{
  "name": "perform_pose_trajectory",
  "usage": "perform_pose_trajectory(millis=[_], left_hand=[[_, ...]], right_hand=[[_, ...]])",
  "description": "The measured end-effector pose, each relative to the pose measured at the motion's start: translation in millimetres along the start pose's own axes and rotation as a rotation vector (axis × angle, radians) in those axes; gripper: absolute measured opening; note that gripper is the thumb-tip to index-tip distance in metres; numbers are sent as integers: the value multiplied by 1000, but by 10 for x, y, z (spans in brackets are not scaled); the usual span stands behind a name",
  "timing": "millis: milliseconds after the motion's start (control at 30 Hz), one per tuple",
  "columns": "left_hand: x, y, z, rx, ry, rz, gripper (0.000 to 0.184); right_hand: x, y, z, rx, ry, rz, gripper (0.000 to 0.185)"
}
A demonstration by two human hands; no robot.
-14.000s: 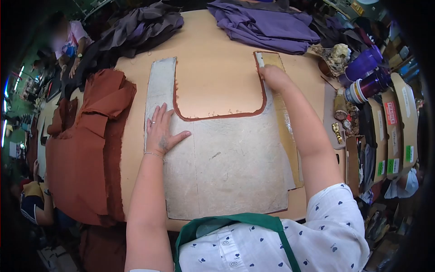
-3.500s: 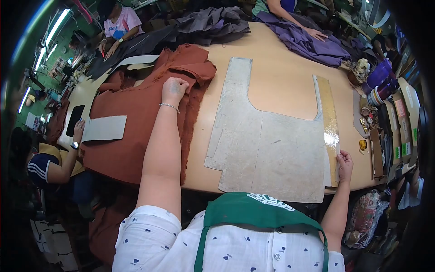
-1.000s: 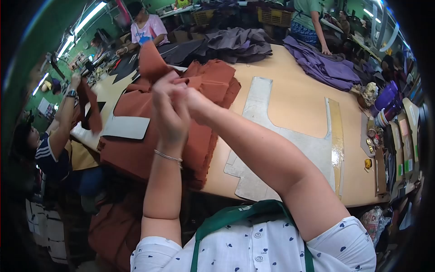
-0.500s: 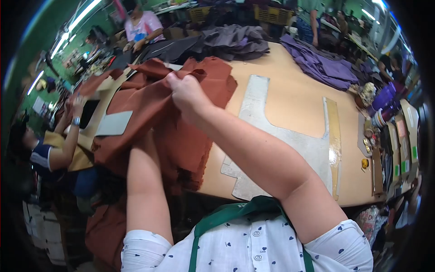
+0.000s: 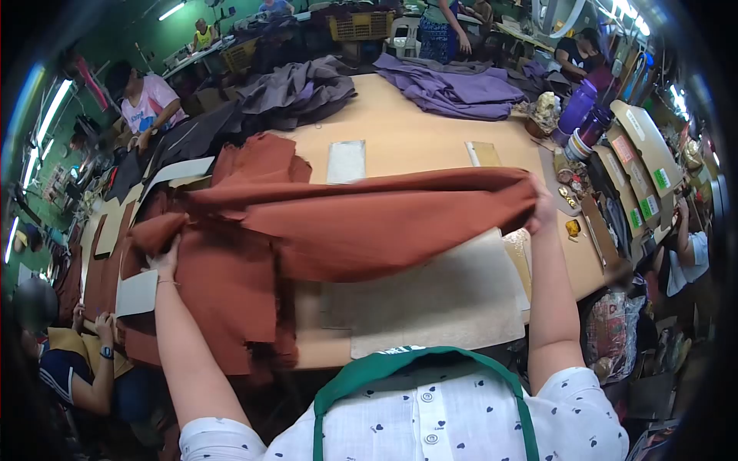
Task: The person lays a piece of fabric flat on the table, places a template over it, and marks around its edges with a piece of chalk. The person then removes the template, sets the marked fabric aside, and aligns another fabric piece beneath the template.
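Note:
A long piece of rust-brown fabric (image 5: 369, 223) stretches across the table between my two hands. At its right end my right hand (image 5: 543, 206) is closed around the gathered edge. My left hand (image 5: 164, 260) grips a bunched part at the left, its fingers partly hidden by the cloth. Beneath the left end lies a stack of the same brown fabric (image 5: 223, 296) with frayed edges. A pale grey pattern piece (image 5: 430, 303) rests on the table, partly covered by the stretched cloth. Beside my left wrist is a small whitish card piece (image 5: 137, 293).
Purple fabric (image 5: 453, 92) and dark grey fabric (image 5: 300, 88) lie along the far side of the table (image 5: 415, 131). Purple bottles (image 5: 576, 107) and cardboard boxes (image 5: 642, 146) stand at the right. A co-worker's hand (image 5: 104, 326) is at the left edge.
My right hand has moved far right, drawing the brown fabric out over the pattern piece. My left hand, hidden under the cloth before, now shows at the left. The view has turned right.

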State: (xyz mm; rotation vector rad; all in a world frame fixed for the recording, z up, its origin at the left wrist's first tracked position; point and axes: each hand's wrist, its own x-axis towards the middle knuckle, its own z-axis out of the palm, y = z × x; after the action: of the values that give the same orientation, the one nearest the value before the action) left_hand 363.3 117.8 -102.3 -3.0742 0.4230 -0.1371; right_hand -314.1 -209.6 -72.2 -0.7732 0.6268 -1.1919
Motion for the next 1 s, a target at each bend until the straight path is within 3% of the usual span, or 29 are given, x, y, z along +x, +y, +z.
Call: perform_pose_trajectory(millis=[100, 200, 233, 300, 400, 467, 500, 533, 567, 600, 633, 667, 700, 767, 833, 967, 1000], left_hand=[[64, -90, 45, -57, -90, 7, 91], [97, -70, -103, -99, -130, -1, 99], [61, -65, -131, -103, -133, -22, 100], [2, -40, -104, -117, 21, -18, 91], [-395, 270, -530, 18, -43, 49, 69], [-1154, 748, -752, -428, 382, 412, 43], [-1678, 1099, -960, -620, 372, 620, 33], [-2223, 1471, -1020, -726, 442, 663, 28], [-2572, 1749, -945, -736, 383, 799, 29], [-2699, 1990, -677, -796, 147, 858, 37], [-2900, 2235, -516, -733, -75, 856, 46], [-3115, 2485, -294, -796, -114, 830, 53], [-3162, 2716, 79, -801, -42, 865, 56], [-3493, 3008, 33, -613, -35, 827, 53], [-3698, 3197, 91, -675, -81, 741, 47], [-3828, 3417, 199, -692, -312, 626, 32], [-3855, 3467, 234, -650, -249, 644, 24]], right_hand=[[-185, -298, -1151, 156, 408, -46, 31], [-347, -348, -1368, 20, 265, 77, 31], [-483, -390, -1105, -56, 302, 121, 29], [-589, -415, -888, -110, 245, 133, 28], [-609, -414, -766, -404, 129, -11, 25], [-596, -433, -828, -425, 47, -25, 24], [-578, -449, -863, -438, -4, -26, 23], [-555, -503, -941, -367, -44, -7, 29], [-537, -545, -950, -244, -96, -52, 33], [-545, -597, -943, -116, -148, -97, 38], [-558, -640, -934, 17, -198, -140, 44], [-573, -667, -927, 128, -346, -88, 59], [-559, -611, -1036, -68, -332, -107, 60], [-512, -401, -1338, -454, -301, -155, 63], [-638, -172, -1387, -689, -136, -234, 59], [-667, -106, -1613, -572, 159, -151, 38], [-645, -94, -1711, -555, 210, -229, 27]])
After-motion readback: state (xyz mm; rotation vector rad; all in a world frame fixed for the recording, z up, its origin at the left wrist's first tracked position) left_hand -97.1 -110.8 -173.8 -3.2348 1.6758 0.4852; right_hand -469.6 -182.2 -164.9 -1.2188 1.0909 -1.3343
